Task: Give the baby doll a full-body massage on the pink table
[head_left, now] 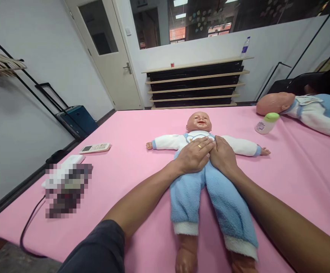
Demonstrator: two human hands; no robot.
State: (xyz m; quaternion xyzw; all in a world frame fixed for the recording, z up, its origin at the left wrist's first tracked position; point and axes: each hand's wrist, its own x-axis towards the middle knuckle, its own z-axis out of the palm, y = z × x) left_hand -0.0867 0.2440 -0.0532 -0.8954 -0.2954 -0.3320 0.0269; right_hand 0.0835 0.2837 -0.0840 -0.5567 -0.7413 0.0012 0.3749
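Note:
A baby doll (186,197) in blue fleece trousers and a white top with blue cuffs lies on its back, arms spread wide. My left hand (194,154) rests flat on the doll's belly, a gold ring on one finger. Against the other side of the belly lies my right hand (223,155), its fingers stretched out and partly behind the left fingertips. Neither hand grips anything; both press on the clothing. Under the doll spreads a pink sheet (142,178) covering the table.
To the right are a bottle with a green cap (266,123) and a second doll (309,110). A remote control (96,148), a white power strip (71,163) with a cable, and a blurred-out object (68,193) lie left. Behind stands a shelf (196,79).

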